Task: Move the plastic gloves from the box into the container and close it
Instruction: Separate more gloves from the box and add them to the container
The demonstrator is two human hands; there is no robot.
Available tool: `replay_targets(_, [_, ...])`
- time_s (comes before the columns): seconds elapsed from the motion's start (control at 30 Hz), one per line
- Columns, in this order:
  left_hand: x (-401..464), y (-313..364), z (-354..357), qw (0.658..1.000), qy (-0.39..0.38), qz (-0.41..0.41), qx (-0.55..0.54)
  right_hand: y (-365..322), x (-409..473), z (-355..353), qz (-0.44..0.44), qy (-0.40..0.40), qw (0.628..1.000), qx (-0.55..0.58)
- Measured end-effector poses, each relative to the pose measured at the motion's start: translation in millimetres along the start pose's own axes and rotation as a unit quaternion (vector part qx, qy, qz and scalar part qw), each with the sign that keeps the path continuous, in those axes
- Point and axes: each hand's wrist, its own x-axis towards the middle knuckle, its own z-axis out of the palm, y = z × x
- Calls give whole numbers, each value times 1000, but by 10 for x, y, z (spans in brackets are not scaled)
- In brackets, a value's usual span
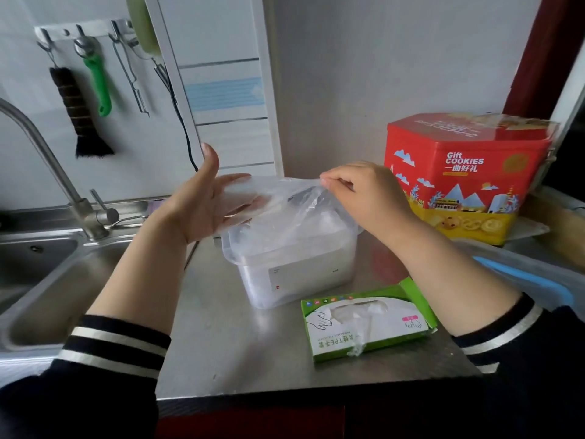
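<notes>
Right hand (pixel 364 198) pinching plastic glove (pixel 285 201) at centre frame, left hand (pixel 202 201) flat, fingers straight under it, above translucent container (pixel 294 274), green box (pixel 367 324) lower right

- The glove box (pixel 367 324) is green and white.
- The plastic gloves (pixel 285 201) are clear.
- The container (pixel 294 267) is see-through white.
- The cookie tin (pixel 465 175) is red and yellow, with blue mountains.
- The sleeves (pixel 110 350) are dark with white stripes.

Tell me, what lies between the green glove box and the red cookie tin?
In the head view, the right forearm crosses that stretch above the steel counter. Nothing else stands between the box and the tin.
</notes>
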Motion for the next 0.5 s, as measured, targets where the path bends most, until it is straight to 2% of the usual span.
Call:
replay_targets(0.1, [37,-102,-121,996,-5,75,-42,20,87,30,86,-61,994,15])
replay_targets(0.23, [83,-147,-65,988,108,106,6,39,190,34,112,-111,987,24])
replay_targets(0.3, [124,-167,-45,979,170,96,66,53,238,27,116,-114,987,21])
replay_targets(0.37, [170,-181,-53,958,216,82,169,84,280,34,131,-150,980,-1])
replay_targets(0.5, [212,-252,2,887,239,80,388,107,246,149,157,-265,946,-104])
